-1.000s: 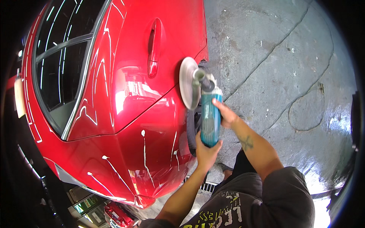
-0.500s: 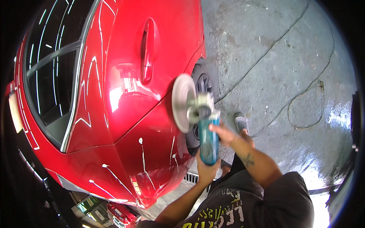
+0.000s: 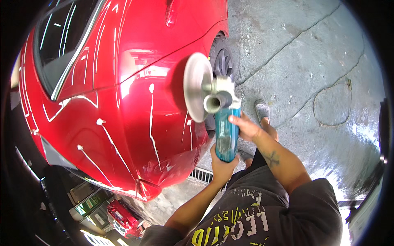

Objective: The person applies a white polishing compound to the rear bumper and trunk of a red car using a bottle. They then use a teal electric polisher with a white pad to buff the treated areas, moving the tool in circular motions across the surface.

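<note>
A teal-bodied polisher (image 3: 226, 137) is in both my hands, held beside a red car's rear side panel (image 3: 135, 102). My left hand (image 3: 223, 167) wraps the lower end of its body. Higher up, my right hand (image 3: 247, 128) grips the side of the body near the metal head. The pale round polishing pad (image 3: 197, 88) faces the red paint with its edge toward me; I cannot tell whether it touches. White streaks (image 3: 152, 123) of a creamy substance run down the panel below and left of the pad.
Behind the polisher is the car's wheel (image 3: 221, 57). A dark cable (image 3: 283, 59) crosses the grey floor (image 3: 303, 94) and loops at the right. A floor grate (image 3: 201, 175) lies near my feet. At lower left, a red object (image 3: 125, 219) stands by some shelves.
My view has shifted along the car toward its rear corner. The polisher has moved with me, and its pad now sits above the white streaks. Both hands keep their hold.
</note>
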